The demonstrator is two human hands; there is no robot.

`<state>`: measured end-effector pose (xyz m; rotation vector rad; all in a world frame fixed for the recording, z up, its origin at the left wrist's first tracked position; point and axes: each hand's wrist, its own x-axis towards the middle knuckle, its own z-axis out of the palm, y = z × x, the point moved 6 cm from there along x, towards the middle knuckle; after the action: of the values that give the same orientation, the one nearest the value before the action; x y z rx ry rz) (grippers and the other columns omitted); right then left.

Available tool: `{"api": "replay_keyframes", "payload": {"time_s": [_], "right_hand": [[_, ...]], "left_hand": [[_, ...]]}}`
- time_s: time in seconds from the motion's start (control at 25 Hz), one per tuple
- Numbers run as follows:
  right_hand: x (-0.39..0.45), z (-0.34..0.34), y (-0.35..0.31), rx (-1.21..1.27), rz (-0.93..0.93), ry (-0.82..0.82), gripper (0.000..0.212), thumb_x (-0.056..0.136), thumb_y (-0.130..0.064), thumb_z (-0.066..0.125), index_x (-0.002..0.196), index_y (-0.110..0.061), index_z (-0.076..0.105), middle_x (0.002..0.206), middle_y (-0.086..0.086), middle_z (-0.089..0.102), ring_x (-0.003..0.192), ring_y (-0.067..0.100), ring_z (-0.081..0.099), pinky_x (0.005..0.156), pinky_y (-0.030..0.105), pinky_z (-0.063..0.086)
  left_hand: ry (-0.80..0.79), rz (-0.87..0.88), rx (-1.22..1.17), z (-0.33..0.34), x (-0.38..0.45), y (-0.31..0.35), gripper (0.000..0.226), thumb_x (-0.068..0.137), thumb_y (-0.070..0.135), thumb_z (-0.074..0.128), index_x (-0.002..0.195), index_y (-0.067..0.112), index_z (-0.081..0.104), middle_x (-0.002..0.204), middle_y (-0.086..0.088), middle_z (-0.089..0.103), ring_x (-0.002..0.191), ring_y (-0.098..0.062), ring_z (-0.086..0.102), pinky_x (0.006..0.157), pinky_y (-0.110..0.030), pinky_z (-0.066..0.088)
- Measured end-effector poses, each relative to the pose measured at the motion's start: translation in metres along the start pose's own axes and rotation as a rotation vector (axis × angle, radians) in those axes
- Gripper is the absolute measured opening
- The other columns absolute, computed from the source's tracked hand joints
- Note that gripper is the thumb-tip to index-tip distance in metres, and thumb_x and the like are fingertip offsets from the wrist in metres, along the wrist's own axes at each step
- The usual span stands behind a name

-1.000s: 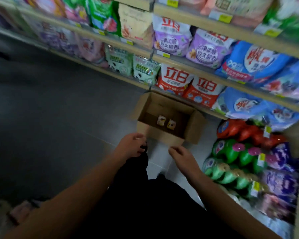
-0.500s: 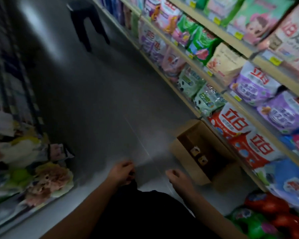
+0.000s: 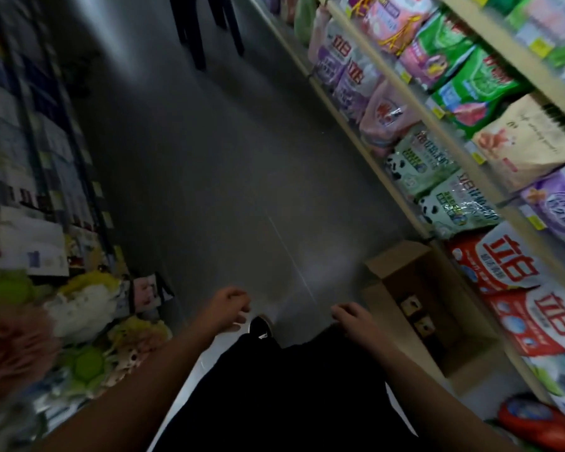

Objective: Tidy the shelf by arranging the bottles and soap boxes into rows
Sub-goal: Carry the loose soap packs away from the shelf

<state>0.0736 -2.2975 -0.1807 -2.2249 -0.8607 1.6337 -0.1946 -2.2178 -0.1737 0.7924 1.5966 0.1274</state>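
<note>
An open cardboard box [image 3: 385, 272] lies on the floor against the right-hand shelf, with two small soap boxes [image 3: 416, 313] in its bottom. My left hand [image 3: 227, 306] hangs over the aisle floor with fingers loosely curled and nothing in it. My right hand [image 3: 351, 318] is just left of the cardboard box, fingers bent and apart, also holding nothing. A red bottle [image 3: 535, 422] shows at the bottom right corner on the lowest shelf. The view is blurred.
Shelves [image 3: 470, 164] of detergent bags run along the right. Bath sponges and small goods [image 3: 88, 308] fill the left rack. A person's dark legs [image 3: 206, 24] stand far down the grey aisle. My black shoe [image 3: 260, 326] is between my hands.
The view has swung left and up along the aisle. The cardboard box and bottles have slid toward the right edge. Both hands stay low and hold nothing.
</note>
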Motion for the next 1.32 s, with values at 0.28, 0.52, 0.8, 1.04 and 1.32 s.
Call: {"api": "replay_keyframes", "payload": {"time_s": [0.28, 0.52, 0.8, 1.04, 1.32], "right_hand": [[0.1, 0.0, -0.134, -0.203, -0.053, -0.043, 0.035, 0.093, -0.044, 0.058, 0.121, -0.023, 0.06, 0.11, -0.008, 0.059, 0.1, 0.007, 0.053, 0.083, 0.022, 0.037], [0.239, -0.027, -0.292, -0.357, -0.152, -0.139, 0.036, 0.094, -0.038, 0.059, 0.119, -0.012, 0.061, 0.115, 0.002, 0.063, 0.107, 0.016, 0.058, 0.087, 0.024, 0.041], [0.349, -0.081, -0.492, -0.49, -0.288, -0.187, 0.039, 0.093, -0.041, 0.058, 0.122, -0.014, 0.06, 0.113, -0.003, 0.059, 0.101, 0.012, 0.054, 0.083, 0.022, 0.036], [0.457, -0.115, -0.599, -0.365, -0.154, -0.098, 0.032, 0.093, -0.04, 0.059, 0.116, -0.016, 0.062, 0.111, -0.002, 0.062, 0.102, 0.015, 0.058, 0.084, 0.026, 0.041], [0.529, -0.144, -0.694, -0.102, 0.066, 0.012, 0.025, 0.092, -0.04, 0.06, 0.107, -0.021, 0.065, 0.106, 0.001, 0.067, 0.096, 0.016, 0.062, 0.079, 0.028, 0.045]], "left_hand": [[0.052, -0.106, -0.096, -0.077, 0.093, 0.064, 0.021, 0.098, 0.013, 0.05, 0.118, 0.008, 0.055, 0.084, -0.01, 0.058, 0.055, -0.018, 0.049, 0.052, -0.024, 0.04], [0.164, -0.163, -0.165, -0.118, 0.17, 0.175, 0.017, 0.099, 0.015, 0.049, 0.114, 0.009, 0.055, 0.083, -0.009, 0.059, 0.057, -0.018, 0.052, 0.054, -0.024, 0.041], [0.236, -0.072, -0.281, -0.166, 0.269, 0.348, 0.006, 0.1, 0.017, 0.05, 0.103, 0.015, 0.055, 0.078, -0.004, 0.061, 0.055, -0.015, 0.054, 0.048, -0.021, 0.044], [0.141, -0.029, -0.194, -0.232, 0.393, 0.486, 0.006, 0.099, 0.014, 0.051, 0.103, 0.012, 0.056, 0.078, -0.007, 0.061, 0.057, -0.017, 0.054, 0.053, -0.026, 0.044], [0.044, 0.035, 0.147, -0.334, 0.51, 0.69, 0.005, 0.097, 0.01, 0.052, 0.095, 0.012, 0.057, 0.073, -0.007, 0.056, 0.05, -0.016, 0.045, 0.041, -0.017, 0.034]]}}
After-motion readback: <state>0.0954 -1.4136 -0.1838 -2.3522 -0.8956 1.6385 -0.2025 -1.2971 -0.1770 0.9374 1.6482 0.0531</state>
